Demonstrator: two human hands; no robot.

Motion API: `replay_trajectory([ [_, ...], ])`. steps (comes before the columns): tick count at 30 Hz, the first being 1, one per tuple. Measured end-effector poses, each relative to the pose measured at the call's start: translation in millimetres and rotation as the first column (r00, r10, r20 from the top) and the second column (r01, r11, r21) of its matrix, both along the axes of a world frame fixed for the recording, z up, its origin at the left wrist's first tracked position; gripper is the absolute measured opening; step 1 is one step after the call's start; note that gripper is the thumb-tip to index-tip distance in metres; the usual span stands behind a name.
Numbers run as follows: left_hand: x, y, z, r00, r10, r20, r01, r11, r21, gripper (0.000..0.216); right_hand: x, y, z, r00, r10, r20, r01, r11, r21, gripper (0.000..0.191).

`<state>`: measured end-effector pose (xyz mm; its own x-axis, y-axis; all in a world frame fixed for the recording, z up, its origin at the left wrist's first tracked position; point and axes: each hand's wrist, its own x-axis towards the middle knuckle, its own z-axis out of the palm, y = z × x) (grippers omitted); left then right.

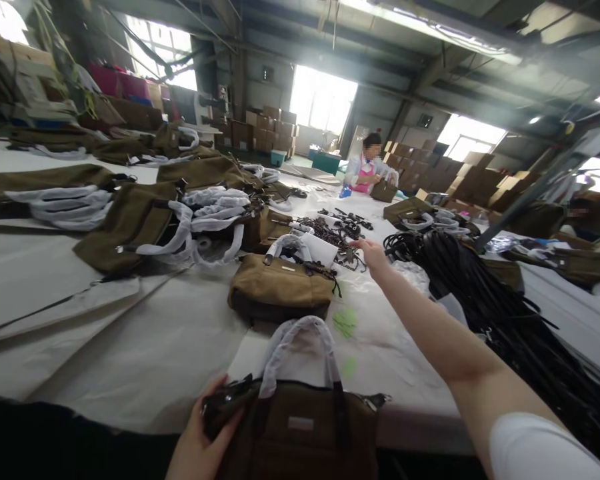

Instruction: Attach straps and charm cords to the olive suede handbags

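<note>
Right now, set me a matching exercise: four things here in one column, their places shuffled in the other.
1 left hand
2 right hand
3 black straps
4 person in pink

a at the table's far end
b stretched toward small dark fittings
c gripping the near brown bag
d heaped on the right

Pairs: 1-c, 2-b, 3-d, 4-a

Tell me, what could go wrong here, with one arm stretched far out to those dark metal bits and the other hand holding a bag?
1. The brown bag sits at the edge of the table, held only at one end by the left hand; it might slip off.
2. The right hand reaches to a tangle of dark fittings; pulling one could drag others along.
3. The outstretched arm passes close beside the black straps, which might snag.
</note>
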<state>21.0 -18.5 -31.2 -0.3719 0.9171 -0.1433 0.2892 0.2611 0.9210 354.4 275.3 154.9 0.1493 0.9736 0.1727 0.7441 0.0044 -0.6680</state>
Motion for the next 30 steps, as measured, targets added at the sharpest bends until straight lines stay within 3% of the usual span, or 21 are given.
replay_trajectory([
  [3, 6, -16, 11.8, 0.973, 0.116, -0.201, -0.101, 0.991, 0.083, 0.082, 1, -75, 18.0, 0.965, 0.11, -0.239, -0.074, 0.985, 0.155, 0.047],
  [5, 14, -34, 28.7, 0.905, 0.243, -0.35, -0.147, 0.949, 0.278, 0.083, -5, -140, 22.0, 0.751, 0.317, -0.579, -0.179, 0.942, 0.283, 0.037],
  [7, 25, -52, 52.8, 0.868, 0.258, -0.424, -0.042, 0.889, 0.455, 0.072, -17, -206, 19.3, 0.551, 0.387, -0.739, -0.265, 0.921, 0.285, 0.027],
  [9, 35, -66, 78.5, 0.895, 0.107, -0.433, 0.141, 0.853, 0.503, 0.055, -33, -262, 8.5, 0.428, 0.342, -0.837, -0.36, 0.913, 0.189, 0.027],
  [11, 45, -72, 98.2, 0.907, -0.183, -0.38, 0.356, 0.814, 0.459, 0.04, -50, -303, -11.7, 0.32, 0.212, -0.923, -0.464, 0.885, 0.043, 0.029],
  [13, 55, -74, 107.0, 0.861, -0.47, -0.191, 0.507, 0.784, 0.358, 0.034, -68, -333, -38.3, 0.213, 0.041, -0.976, -0.553, 0.829, -0.086, 0.029],
  [15, 62, -75, 105.4, 0.824, -0.563, 0.057, 0.525, 0.798, 0.295, 0.036, -83, -353, -63.7, 0.131, -0.095, -0.987, -0.596, 0.788, -0.155, 0.029],
  [17, 66, -78, 98.2, 0.802, -0.551, 0.23, 0.5, 0.831, 0.245, 0.036, -94, -366, -80.5, 0.074, -0.162, -0.984, -0.6, 0.781, -0.174, 0.029],
  [21, 69, -88, 85.3, 0.735, -0.535, 0.417, 0.515, 0.84, 0.169, 0.031, -100, -374, -85.0, 0.027, -0.186, -0.982, -0.622, 0.766, -0.163, 0.034],
  [23, 69, -93, 83.1, 0.733, -0.524, 0.435, 0.518, 0.843, 0.144, 0.027, -100, -374, -81.9, 0.011, -0.175, -0.984, -0.641, 0.755, -0.142, 0.037],
  [26, 69, -97, 83.0, 0.788, -0.522, 0.326, 0.52, 0.848, 0.102, 0.02, -100, -373, -81.0, 0.008, -0.155, -0.988, -0.645, 0.754, -0.124, 0.037],
  [30, 67, -97, 87.0, 0.813, -0.507, 0.285, 0.523, 0.852, 0.023, 0.023, -100, -373, -83.5, 0.036, -0.147, -0.988, -0.637, 0.758, -0.136, 0.035],
])
